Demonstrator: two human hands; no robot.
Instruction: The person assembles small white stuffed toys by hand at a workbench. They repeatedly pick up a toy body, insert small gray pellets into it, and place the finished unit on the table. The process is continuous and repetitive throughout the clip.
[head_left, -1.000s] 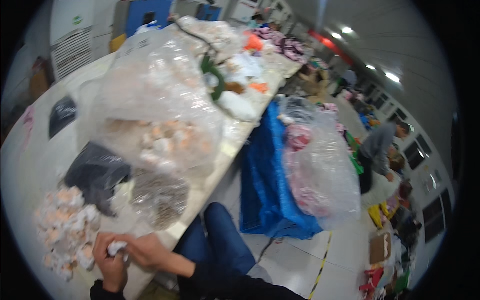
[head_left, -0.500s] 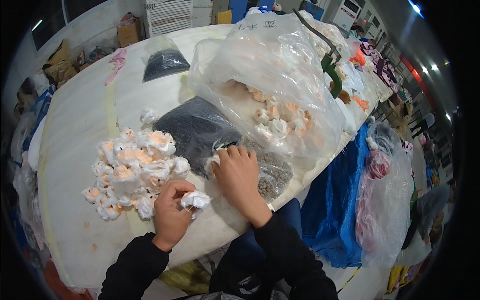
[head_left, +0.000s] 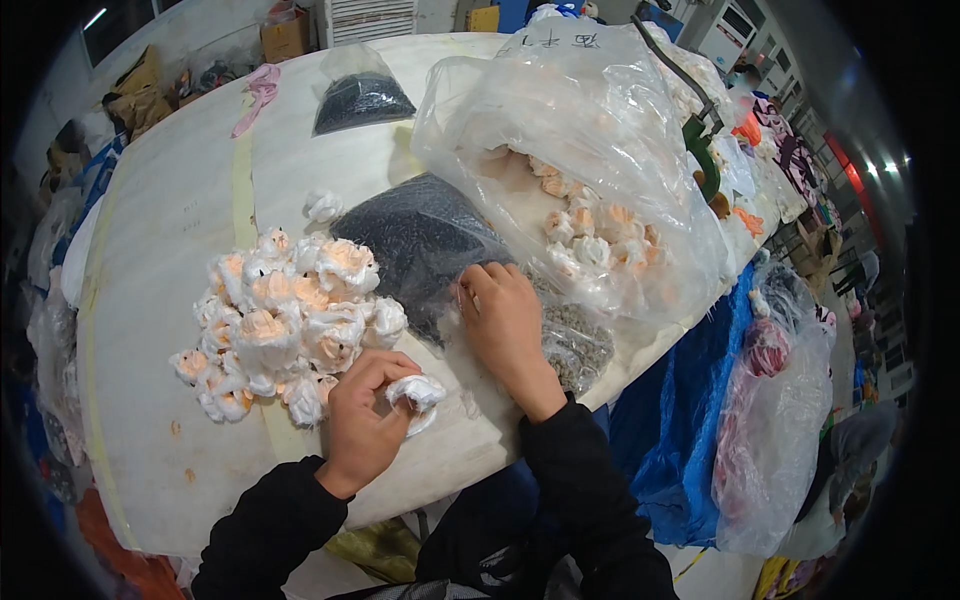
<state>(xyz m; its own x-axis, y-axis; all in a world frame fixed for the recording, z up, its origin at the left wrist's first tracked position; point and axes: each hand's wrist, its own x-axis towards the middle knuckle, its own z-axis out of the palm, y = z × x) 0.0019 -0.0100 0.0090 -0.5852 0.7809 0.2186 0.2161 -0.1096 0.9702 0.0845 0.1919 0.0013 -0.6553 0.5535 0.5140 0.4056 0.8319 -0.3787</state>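
Note:
A small white fluffy plush piece [head_left: 420, 392] is pinched between the thumb and fingers of my left hand [head_left: 364, 420], just above the table. My right hand [head_left: 506, 325] is at the near edge of a clear bag of small dark pieces [head_left: 415, 240]. Its fingers are bent together; whatever lies between them is too small or hidden to name. Beneath and beside that hand is a clear bag of grey-brown bits [head_left: 578, 348]. A heap of white and peach plush pieces [head_left: 290, 310] lies left of both hands, with a single white piece [head_left: 323, 206] behind it.
A large clear plastic bag [head_left: 600, 110] with more peach-white pieces covers the table's far right. Another bag of dark bits [head_left: 364, 102] and a pink cloth strip [head_left: 258, 98] lie farther back. Blue sheeting [head_left: 675, 420] and a filled clear bag [head_left: 775, 450] stand beyond the right edge.
The whole view has shifted, moving the table things rightward. My right hand stays by the dark bag's edge with its fingers drawn together. My left hand still holds the white plush piece, slightly turned.

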